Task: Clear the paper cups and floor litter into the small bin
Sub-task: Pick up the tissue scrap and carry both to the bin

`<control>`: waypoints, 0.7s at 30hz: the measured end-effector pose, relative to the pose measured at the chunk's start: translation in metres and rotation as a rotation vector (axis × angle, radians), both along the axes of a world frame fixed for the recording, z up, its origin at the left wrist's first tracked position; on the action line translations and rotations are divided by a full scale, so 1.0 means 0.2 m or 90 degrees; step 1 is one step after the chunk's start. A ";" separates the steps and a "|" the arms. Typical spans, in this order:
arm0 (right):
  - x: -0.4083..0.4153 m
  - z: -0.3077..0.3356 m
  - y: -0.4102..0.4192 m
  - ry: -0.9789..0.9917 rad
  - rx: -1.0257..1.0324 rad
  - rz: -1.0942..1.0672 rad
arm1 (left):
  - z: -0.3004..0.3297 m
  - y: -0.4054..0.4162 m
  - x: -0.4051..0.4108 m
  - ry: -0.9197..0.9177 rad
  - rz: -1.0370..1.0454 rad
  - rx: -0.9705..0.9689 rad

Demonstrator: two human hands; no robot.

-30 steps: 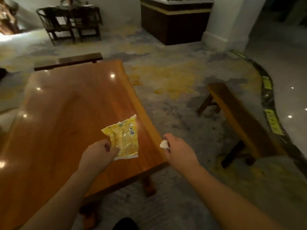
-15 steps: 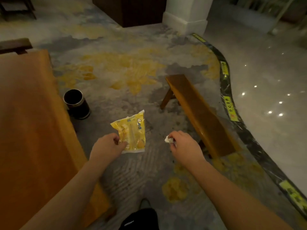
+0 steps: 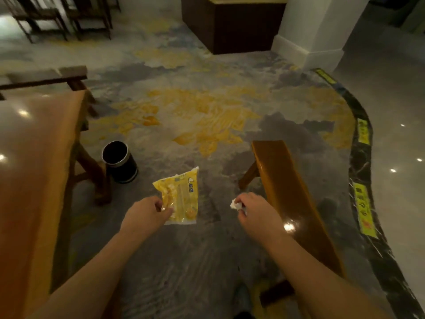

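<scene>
The small bin [image 3: 119,162], a dark cylinder with a pale metal rim and an open top, stands upright on the carpet [image 3: 184,261] just beside the leg at the corner of a long glossy wooden table [image 3: 34,169]. We cannot see whether anything lies inside it; its mouth is dark.

We see both bare arms reaching forward over the carpet. Our left hand [image 3: 145,216] is closed around the lower left corner of a crinkled yellow plastic wrapper [image 3: 181,199], which stands up from the fingers and hangs in the air, nearer to us than the bin and to its right, not touching it. Our right hand [image 3: 255,212] is curled tight on a small white scrap of paper [image 3: 235,204], pinched at the fingertips so only a bit of white shows.

A wooden bench [image 3: 287,199] runs along the right side, its near half partly behind our right forearm. The carpet is grey with large yellow patches. Its right edge is bounded by a dark curved border with yellow labels [image 3: 362,132], and shiny pale flooring lies beyond. Far ahead stand a dark wooden counter [image 3: 232,26], a white pillar [image 3: 317,26] and dark chairs [image 3: 57,17].
</scene>
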State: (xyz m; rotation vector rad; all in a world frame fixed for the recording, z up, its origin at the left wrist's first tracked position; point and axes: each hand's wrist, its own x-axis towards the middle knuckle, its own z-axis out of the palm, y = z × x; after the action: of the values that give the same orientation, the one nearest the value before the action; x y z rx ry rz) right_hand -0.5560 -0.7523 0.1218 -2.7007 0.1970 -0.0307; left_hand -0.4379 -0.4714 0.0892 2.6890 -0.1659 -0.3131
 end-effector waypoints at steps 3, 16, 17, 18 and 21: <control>0.30 0.03 -0.21 -0.020 -0.010 0.065 | 0.02 -0.13 0.12 -0.001 0.086 -0.013; 1.64 0.07 -0.28 -0.051 -0.007 0.369 | 0.01 -0.22 0.78 -0.035 0.369 -0.053; 1.76 0.06 -0.25 -0.056 -0.009 0.381 | -0.01 -0.21 0.87 -0.035 0.377 -0.056; 1.88 0.05 -0.22 -0.059 -0.010 0.394 | -0.04 -0.20 0.97 -0.031 0.385 -0.061; 2.27 0.03 -0.13 -0.057 -0.013 0.431 | -0.12 -0.16 1.32 -0.014 0.413 -0.083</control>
State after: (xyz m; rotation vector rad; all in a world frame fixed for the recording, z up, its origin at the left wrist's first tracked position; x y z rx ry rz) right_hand -0.1020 -0.7777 0.1273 -2.6361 -0.7430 0.0490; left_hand -0.1742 -0.5031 0.0657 2.4504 0.6439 -0.0649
